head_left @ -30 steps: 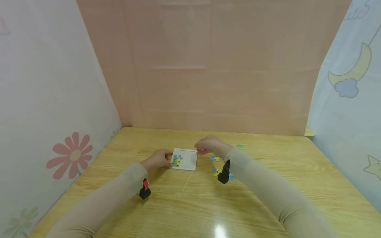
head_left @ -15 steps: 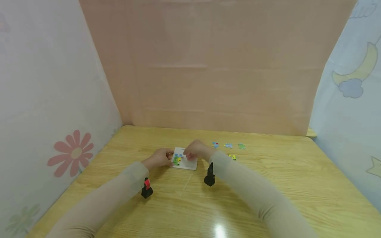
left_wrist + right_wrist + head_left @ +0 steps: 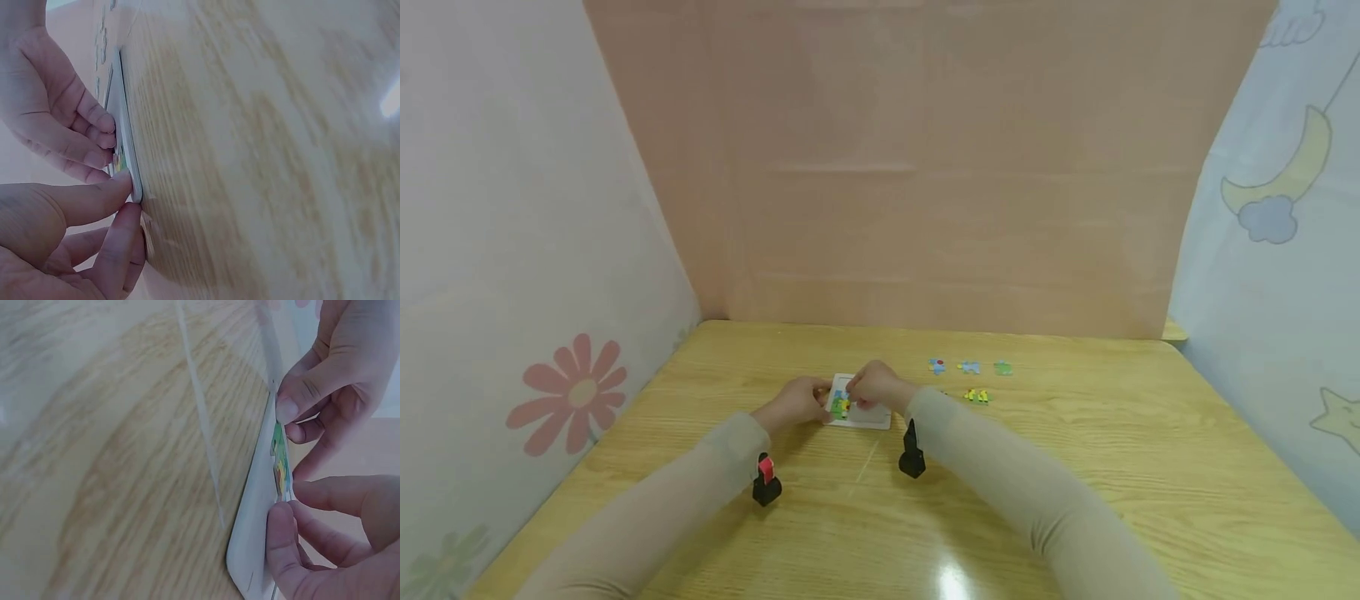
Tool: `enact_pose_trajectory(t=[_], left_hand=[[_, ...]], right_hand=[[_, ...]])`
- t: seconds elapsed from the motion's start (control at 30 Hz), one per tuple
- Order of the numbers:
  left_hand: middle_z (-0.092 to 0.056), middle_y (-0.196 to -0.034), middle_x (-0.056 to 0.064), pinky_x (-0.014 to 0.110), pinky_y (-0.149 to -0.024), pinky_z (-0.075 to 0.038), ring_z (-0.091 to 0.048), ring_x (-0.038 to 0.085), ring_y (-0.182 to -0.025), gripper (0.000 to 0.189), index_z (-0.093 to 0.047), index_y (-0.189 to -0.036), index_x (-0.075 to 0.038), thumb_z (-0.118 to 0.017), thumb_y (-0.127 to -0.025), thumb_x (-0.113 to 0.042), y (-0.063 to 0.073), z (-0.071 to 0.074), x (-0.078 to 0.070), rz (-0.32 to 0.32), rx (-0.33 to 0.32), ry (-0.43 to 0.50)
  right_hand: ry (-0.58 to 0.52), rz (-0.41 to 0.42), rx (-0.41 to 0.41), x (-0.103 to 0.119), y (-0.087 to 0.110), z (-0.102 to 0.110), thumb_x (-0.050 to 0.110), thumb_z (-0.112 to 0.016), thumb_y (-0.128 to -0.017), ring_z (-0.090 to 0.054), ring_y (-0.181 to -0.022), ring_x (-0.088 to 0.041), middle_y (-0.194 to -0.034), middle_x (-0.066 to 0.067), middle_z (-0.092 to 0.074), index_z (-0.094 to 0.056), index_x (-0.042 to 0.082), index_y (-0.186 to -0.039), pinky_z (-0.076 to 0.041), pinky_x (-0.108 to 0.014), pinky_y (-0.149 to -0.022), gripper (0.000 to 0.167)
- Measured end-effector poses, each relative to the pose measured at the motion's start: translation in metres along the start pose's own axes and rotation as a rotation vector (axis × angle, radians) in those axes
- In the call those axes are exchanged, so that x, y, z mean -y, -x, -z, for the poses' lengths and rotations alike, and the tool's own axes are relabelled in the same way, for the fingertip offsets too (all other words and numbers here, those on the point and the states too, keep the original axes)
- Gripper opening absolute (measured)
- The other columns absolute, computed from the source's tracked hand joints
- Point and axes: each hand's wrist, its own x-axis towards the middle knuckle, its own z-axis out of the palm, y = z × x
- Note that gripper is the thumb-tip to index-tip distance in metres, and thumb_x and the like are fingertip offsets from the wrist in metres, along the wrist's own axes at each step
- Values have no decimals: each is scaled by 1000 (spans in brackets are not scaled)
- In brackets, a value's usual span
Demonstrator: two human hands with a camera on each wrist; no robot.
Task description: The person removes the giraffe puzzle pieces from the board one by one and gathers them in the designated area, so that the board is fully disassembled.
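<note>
In the head view a small white puzzle tray (image 3: 871, 422) lies on the table. Joined jigsaw pieces (image 3: 838, 407) in green, yellow and blue fill its left side. My left hand (image 3: 797, 402) grips the tray's left edge, thumb on top and fingers against the side. Over the tray, my right hand (image 3: 878, 385) has thumb and fingertips together beside the joined pieces, pinching a puzzle piece that is mostly hidden. The right wrist view shows the right thumb (image 3: 284, 534) low against the tray surface, near the coloured pieces (image 3: 280, 465).
Loose jigsaw pieces lie right of the tray: a blue one with red (image 3: 937, 366), a light blue one (image 3: 970, 367), a green one (image 3: 1003, 367) and a yellow-green one (image 3: 977, 396). Part of another shows behind the right sleeve (image 3: 955, 425). Patterned curtains flank the wooden table (image 3: 1075, 467).
My right hand has moved left from the tray's right edge to over the joined pieces. The left hand keeps its grip on the tray. More loose pieces show behind the right arm.
</note>
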Motion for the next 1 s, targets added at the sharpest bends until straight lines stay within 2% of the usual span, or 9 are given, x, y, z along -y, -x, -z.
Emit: enact_pose_trajectory(t=[0.2, 0.33, 0.43, 0.53, 0.63, 0.73, 0.87, 1.0], left_hand=[[-59, -96, 8, 27, -72, -44, -50, 19, -86, 65, -51, -139, -2, -78, -80, -6, -1, 1, -3, -6, 10, -54], [-61, -106, 11, 31, -80, -48, -52, 21, -91, 64, -53, -138, -2, -78, -79, -6, 0, 4, -4, 4, 13, -76], [-62, -107, 11, 31, -79, -47, -51, 21, -91, 64, -53, -137, -2, -79, -78, -5, 0, 4, -3, 6, 14, -84], [-62, -105, 10, 30, -77, -47, -51, 21, -90, 64, -53, -137, -2, -79, -78, -5, 0, 5, -2, 2, 11, -89], [-63, -108, 11, 33, -81, -49, -53, 21, -92, 65, -54, -137, -2, -79, -77, -5, 0, 4, 0, 1, 2, -83], [-64, -118, 15, 38, -89, -51, -56, 23, -101, 66, -53, -137, -1, -79, -77, -5, 1, 3, 1, 1, -3, -76], [-60, -130, 18, 44, -100, -47, -56, 29, -118, 65, -53, -137, -1, -79, -78, -6, 3, 2, 0, 6, -4, -86], [-59, -132, 18, 45, -103, -45, -54, 31, -122, 63, -53, -138, -3, -78, -80, -7, 2, 1, 0, 23, -2, -93]], right_hand=[[-15, 6, -29, 1, -2, 0, -1, -67, -85, -57, -63, -12, -88, -10, -70, -71, -2, -103, -55, -23, -62, 19], [-55, 14, -25, 1, -3, -1, -3, -65, -85, -57, -64, -13, -98, -13, -68, -70, -3, -101, -54, -23, -60, 17], [-75, 24, -25, -2, -6, -3, -4, -65, -84, -57, -66, -13, -104, -10, -66, -70, -1, -99, -53, -22, -58, 17], [-96, 36, -28, -4, -8, -6, -2, -67, -84, -58, -66, -12, -100, -11, -68, -71, 0, -99, -53, -22, -58, 15], [-135, 48, -24, -5, -8, -7, -2, -66, -85, -60, -65, -13, -91, -11, -69, -71, -1, -98, -55, -24, -60, 14], [-185, 54, -17, -6, -6, -5, -2, -65, -86, -62, -65, -14, -88, -12, -70, -71, -2, -100, -57, -26, -64, 15], [-259, 57, -12, -9, -1, -1, -2, -64, -87, -67, -71, -17, -92, -15, -71, -69, -3, -104, -59, -29, -70, 18], [-308, 49, 0, -14, 4, 7, -3, -63, -87, -70, -79, -19, -99, -16, -69, -69, -3, -106, -59, -31, -75, 20]])
